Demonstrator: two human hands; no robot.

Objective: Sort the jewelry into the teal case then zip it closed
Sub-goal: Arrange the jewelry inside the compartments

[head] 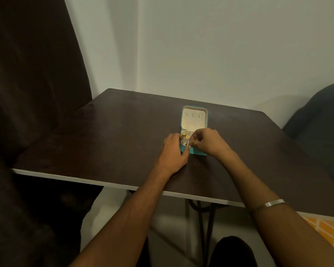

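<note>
A small teal jewelry case [199, 152] stands open on the dark table [114, 135], its cream-lined lid [194, 117] upright at the back. Gold jewelry [185, 135] lies in a rear left compartment. My left hand [174, 151] grips the case's left front corner, thumb against the front wall. My right hand [206, 142] hovers over the case's right half with fingers curled; a small piece seems pinched at its fingertips above a front compartment, though it is too small to make out. Most of the tray is hidden under both hands.
The table's pale front edge [85, 179] runs diagonally below my forearms. A dark curtain [27, 93] hangs at the left and a dark chair back [324, 116] rises at the right. A silver bangle [274, 202] sits on my right forearm.
</note>
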